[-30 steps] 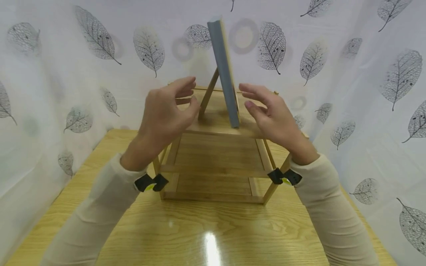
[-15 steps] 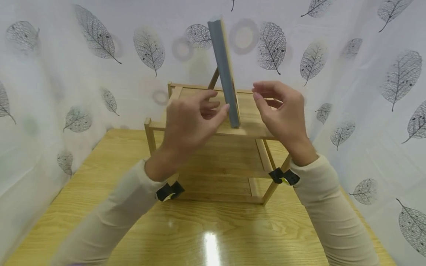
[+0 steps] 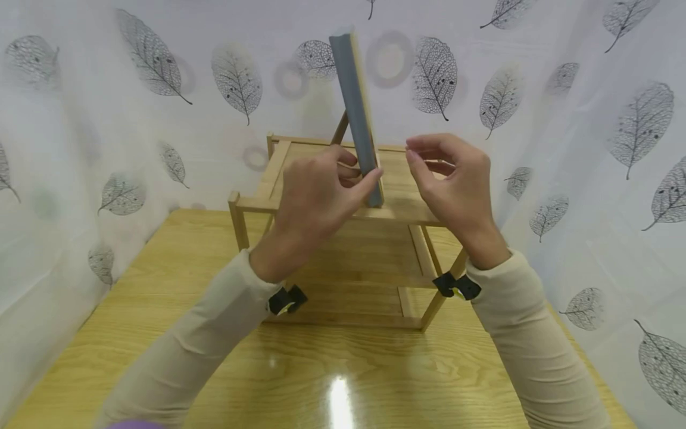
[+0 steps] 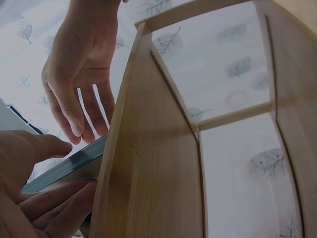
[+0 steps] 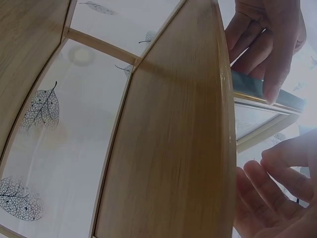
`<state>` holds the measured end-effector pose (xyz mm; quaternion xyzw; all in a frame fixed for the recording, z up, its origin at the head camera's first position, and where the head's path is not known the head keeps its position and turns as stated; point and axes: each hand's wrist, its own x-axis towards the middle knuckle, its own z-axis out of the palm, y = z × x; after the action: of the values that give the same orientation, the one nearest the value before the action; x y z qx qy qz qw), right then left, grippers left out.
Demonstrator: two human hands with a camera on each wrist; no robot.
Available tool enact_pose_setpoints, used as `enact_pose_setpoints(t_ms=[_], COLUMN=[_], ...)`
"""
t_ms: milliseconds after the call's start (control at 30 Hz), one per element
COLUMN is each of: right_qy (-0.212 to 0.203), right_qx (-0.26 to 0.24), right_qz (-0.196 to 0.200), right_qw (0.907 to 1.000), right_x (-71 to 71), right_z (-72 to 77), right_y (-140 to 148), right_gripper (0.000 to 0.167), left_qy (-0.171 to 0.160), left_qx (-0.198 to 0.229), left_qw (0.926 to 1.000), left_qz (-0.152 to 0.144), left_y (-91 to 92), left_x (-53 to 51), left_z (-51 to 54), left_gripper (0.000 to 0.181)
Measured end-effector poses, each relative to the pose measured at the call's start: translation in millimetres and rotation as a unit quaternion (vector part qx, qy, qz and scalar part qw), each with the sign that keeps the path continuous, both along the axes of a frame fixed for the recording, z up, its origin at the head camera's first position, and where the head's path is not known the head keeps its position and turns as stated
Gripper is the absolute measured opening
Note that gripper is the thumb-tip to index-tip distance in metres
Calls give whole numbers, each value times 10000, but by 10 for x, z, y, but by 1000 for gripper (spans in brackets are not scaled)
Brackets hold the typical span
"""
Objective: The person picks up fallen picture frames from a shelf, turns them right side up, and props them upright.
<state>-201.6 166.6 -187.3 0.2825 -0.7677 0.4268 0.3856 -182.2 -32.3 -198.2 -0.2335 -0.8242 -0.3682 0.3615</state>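
A picture frame with a blue-grey edge stands nearly edge-on to me on the top board of a wooden shelf rack, propped by a wooden back leg. My left hand pinches its lower part, thumb across the near edge and fingers behind. The right wrist view shows that thumb over the frame's edge, beside its glass front. My right hand hovers right of the frame, apart from it, fingers loosely bent and holding nothing. Most of the back leg is hidden behind my left hand.
The rack stands on a wood-grain table, with lower boards under its top one. Behind and at both sides hangs a pale curtain printed with leaves. A purple patch shows at the bottom edge.
My left hand has moved right from beside the frame and now pinches its lower part. My right hand has drawn slightly away to the right. The frame itself stays in place.
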Motion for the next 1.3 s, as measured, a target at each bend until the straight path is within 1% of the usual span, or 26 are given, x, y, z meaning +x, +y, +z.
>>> enact_pose_setpoints(t_ms=[133, 433, 567, 867, 1133, 1300], right_qy=[8, 47, 66, 108, 61, 42], right_qx=[22, 54, 72, 118, 88, 89], right_qz=[-11, -43, -67, -94, -120, -108], right_qw=[10000, 10000, 9999, 9998, 9999, 9999], right_x=[2, 5, 6, 7, 11, 9], right_z=[-2, -5, -7, -3, -3, -3], right_y=[-1, -1, 1, 11, 17, 19], right_gripper=[11, 10, 10, 10, 10, 10], left_qy=[-60, -299, -277, -119, -246, -241], left_qx=[-83, -193, -212, -203, -158, -163], left_qw=[9999, 9994, 9994, 9997, 9994, 9995], left_qz=[65, 11, 3, -78, -178, -137], left_y=[18, 42, 48, 46, 31, 15], left_x=[-19, -57, -60, -75, -72, -64], left_z=[5, 9, 6, 7, 22, 39], left_gripper=[31, 32, 31, 28, 25, 26])
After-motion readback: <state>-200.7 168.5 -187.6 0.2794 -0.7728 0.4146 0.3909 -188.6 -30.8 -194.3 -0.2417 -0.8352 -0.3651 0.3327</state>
